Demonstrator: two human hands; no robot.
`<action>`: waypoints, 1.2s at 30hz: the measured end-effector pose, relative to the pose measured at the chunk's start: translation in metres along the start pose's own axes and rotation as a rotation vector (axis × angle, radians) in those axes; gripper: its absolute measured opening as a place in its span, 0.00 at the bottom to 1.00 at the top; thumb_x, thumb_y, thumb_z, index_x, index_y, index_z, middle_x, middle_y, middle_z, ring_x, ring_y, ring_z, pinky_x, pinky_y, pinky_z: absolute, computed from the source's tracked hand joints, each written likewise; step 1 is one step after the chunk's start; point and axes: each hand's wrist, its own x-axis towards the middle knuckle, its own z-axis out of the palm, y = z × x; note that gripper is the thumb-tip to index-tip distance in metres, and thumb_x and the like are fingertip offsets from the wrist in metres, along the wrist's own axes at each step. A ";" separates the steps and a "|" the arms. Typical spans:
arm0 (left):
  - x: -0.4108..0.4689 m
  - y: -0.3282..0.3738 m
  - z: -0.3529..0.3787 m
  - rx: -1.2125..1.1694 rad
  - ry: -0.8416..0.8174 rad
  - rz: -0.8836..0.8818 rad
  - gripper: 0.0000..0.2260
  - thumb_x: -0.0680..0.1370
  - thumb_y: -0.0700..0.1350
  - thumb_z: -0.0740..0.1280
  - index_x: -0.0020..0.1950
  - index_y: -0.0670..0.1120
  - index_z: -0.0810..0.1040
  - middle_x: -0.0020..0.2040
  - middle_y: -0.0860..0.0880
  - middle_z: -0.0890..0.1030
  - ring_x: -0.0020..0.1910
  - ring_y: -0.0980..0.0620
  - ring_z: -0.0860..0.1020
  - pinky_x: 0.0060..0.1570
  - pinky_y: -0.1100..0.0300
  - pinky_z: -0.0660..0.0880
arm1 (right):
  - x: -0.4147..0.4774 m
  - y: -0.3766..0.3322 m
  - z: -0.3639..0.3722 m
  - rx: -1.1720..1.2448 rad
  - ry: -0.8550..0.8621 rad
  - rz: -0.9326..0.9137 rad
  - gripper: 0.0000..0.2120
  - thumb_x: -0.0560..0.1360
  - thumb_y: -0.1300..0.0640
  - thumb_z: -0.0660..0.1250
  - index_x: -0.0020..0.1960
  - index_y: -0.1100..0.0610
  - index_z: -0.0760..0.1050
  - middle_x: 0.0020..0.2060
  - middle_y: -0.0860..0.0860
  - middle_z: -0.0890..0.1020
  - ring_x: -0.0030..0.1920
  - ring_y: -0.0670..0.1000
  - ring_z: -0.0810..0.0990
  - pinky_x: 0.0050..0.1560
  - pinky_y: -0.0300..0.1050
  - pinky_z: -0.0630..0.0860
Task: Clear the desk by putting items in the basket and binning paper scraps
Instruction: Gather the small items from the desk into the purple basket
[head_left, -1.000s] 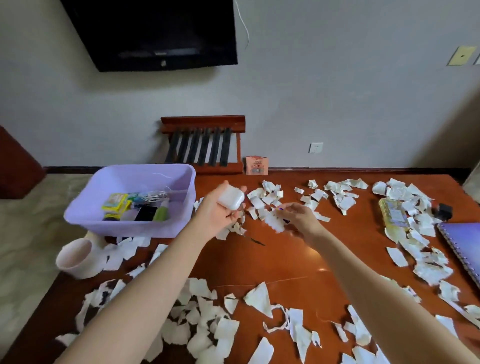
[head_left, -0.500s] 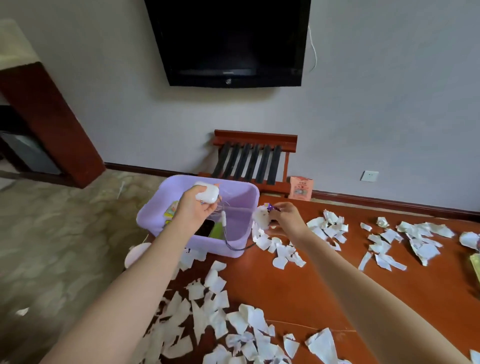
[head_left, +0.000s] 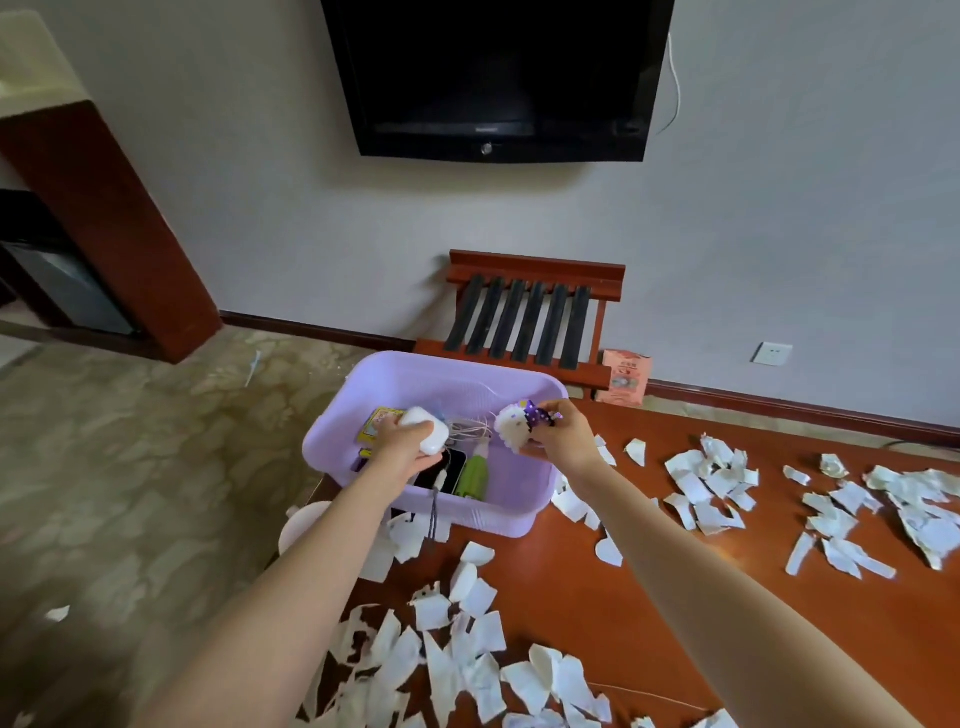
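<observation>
On the reddish wooden desk (head_left: 649, 597), at its far left corner, sits a lilac plastic basket (head_left: 514, 506) (phone (head_left: 448, 473), green tube (head_left: 475, 475) and tangled cable (head_left: 470, 428) inside), with torn white paper scraps (head_left: 467, 670) strewn around. Over it, the left hand (head_left: 402, 444) grips a smooth, rounded white case (head_left: 428, 428); the right hand (head_left: 560, 431) pinches a small white charm (head_left: 511, 430) with a purple bow, its details too blurred to read.

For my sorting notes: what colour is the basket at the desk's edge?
The basket is plain light purple (lilac), with no pattern that shows. The head view, the only one, shows it clearly.
</observation>
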 end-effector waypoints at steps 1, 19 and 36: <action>0.003 0.002 0.001 -0.020 0.008 0.009 0.20 0.78 0.33 0.61 0.70 0.39 0.63 0.69 0.37 0.66 0.56 0.41 0.71 0.50 0.50 0.74 | 0.004 0.001 0.002 -0.032 0.009 -0.004 0.12 0.76 0.71 0.61 0.58 0.63 0.69 0.58 0.62 0.76 0.51 0.60 0.79 0.40 0.46 0.81; 0.060 0.008 -0.003 0.337 -0.058 0.189 0.16 0.77 0.34 0.63 0.62 0.47 0.69 0.59 0.46 0.66 0.56 0.44 0.70 0.39 0.59 0.76 | 0.035 0.008 0.019 -0.367 0.094 -0.070 0.10 0.76 0.70 0.56 0.49 0.57 0.69 0.47 0.59 0.79 0.49 0.62 0.80 0.49 0.58 0.80; 0.061 -0.021 -0.004 1.373 -0.300 0.016 0.20 0.78 0.40 0.65 0.70 0.41 0.69 0.66 0.40 0.73 0.62 0.43 0.74 0.60 0.54 0.74 | 0.035 0.014 0.031 -0.699 -0.106 -0.106 0.17 0.76 0.71 0.53 0.63 0.63 0.67 0.53 0.63 0.79 0.43 0.55 0.71 0.41 0.44 0.67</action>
